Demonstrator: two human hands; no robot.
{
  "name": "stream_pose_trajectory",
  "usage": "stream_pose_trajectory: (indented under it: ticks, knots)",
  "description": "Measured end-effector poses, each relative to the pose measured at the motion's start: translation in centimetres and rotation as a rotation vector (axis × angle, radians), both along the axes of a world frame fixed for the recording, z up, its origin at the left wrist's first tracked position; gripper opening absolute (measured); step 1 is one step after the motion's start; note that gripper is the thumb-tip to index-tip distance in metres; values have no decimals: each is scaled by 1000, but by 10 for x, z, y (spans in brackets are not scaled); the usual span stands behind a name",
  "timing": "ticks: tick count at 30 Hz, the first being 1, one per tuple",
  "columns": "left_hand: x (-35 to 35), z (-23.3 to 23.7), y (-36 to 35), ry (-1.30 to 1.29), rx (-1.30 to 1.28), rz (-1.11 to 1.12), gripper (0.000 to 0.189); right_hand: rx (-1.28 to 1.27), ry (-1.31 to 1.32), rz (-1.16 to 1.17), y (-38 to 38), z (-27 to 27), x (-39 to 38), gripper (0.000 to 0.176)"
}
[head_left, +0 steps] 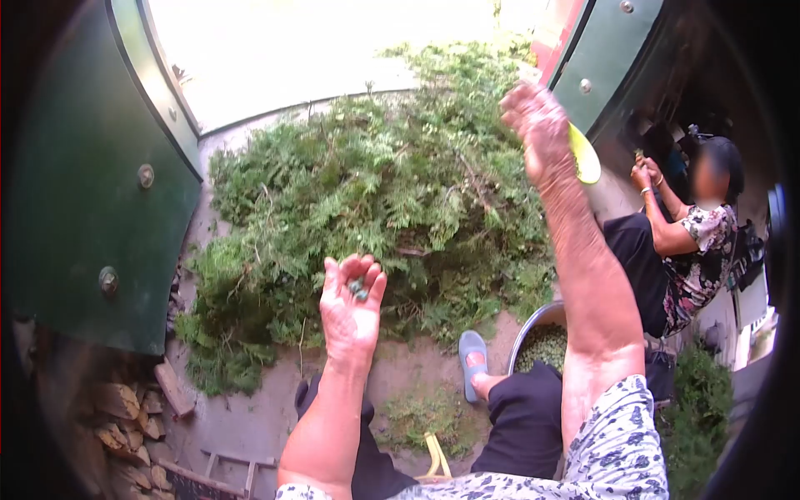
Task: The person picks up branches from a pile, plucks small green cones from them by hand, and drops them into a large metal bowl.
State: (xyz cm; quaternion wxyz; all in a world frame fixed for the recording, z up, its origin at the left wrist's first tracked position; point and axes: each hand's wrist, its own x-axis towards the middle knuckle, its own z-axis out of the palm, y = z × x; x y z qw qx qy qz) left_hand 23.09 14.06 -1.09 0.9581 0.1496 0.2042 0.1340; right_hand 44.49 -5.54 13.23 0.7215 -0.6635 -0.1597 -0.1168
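A bare concrete yard lay beyond two dark green metal doors [92, 208], and a broad heap of green conifer branches [375, 200] covered most of the ground between them. Split firewood [117, 417] was stacked at the lower left.

The left hand [350, 312] was turned palm up in front of the heap, its fingers curled loosely upward and drawn together at the tips around a few small blue-green berries [357, 288]. The right hand [540, 125] was raised high, back to the camera, its fingers closed on a flat yellow-green plastic piece [586, 157] that stuck out below the knuckles; how firmly they gripped it could not be told. A round metal bowl [540, 329] filled with greenish berries sat on the ground by the person's right knee, just beside a blue slipper [472, 354]. At the right edge another person in a flowered blouse [700, 250] sat, both hands up near the chest.

The berries rested only on the fingertips, so a slight tilt of the left wrist or a loosening of the fingers would probably have spilled them onto the concrete, well apart from the bowl, where they could roll under the branches. The raised plastic piece looked lightly held and might have slipped from a jolt.
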Motion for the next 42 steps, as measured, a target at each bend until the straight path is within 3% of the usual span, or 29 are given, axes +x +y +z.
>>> stream_pose_trajectory:
  ticks: [1,2,4,5,7,10,12,15,16,18,19,22,24,27,28,29,32,36,38,40,42]
  knots:
    - [3,3,-4,-16,-6,-1,42,73,108,81,12,-31,-19,17]
    - [4,4,-7,-27,-11,0,45,182,390,92,28,-52,-52,16]
    - [6,3,-12,-46,-39,-34,49,171,679,146,41,-107,-103,21]
    - [7,4,-17,-52,-9,-39,52,145,827,179,46,-128,-127,23]
    - [9,4,-32,-55,176,-50,56,327,1163,292,55,-153,-165,23]
    - [10,-1,-57,-69,500,-133,60,532,1132,193,66,-170,-191,38]
    - [6,3,-75,-68,693,-213,66,676,1072,144,54,-180,-191,36]
    - [7,-2,-93,-145,716,-365,66,736,1183,192,22,-169,-190,20]
    - [7,-2,-101,-158,719,-396,64,741,1185,171,9,-175,-189,20]
    - [10,-4,-111,-175,716,-438,61,718,1205,353,-23,-189,-185,18]
    - [13,-6,-112,-171,738,-460,58,693,1202,279,-36,-185,-184,18]
    - [20,-11,-105,-109,636,-440,47,450,1085,161,-111,-203,-186,16]
    - [26,-12,-89,-40,489,-372,43,272,1049,-128,-167,-211,-197,15]
    - [31,-8,-69,101,421,-204,37,-176,989,-301,-269,-260,-214,26]
    - [33,-13,-60,71,366,-185,33,-414,800,-410,-289,-278,-219,28]
    - [34,-12,-55,89,351,-151,33,-469,827,-448,-303,-284,-222,30]
    - [35,-13,-44,125,302,-104,32,-518,812,-359,-291,-291,-213,28]
    - [33,-13,-41,156,277,-96,28,-399,864,12,-212,-320,-182,32]
    - [31,-13,-40,159,287,-101,28,-423,953,144,-181,-352,-169,34]
    - [29,-13,-37,163,299,-110,27,-246,1135,129,-158,-391,-170,36]
    - [27,-13,-35,107,247,-185,26,-327,1250,176,-143,-415,-175,40]
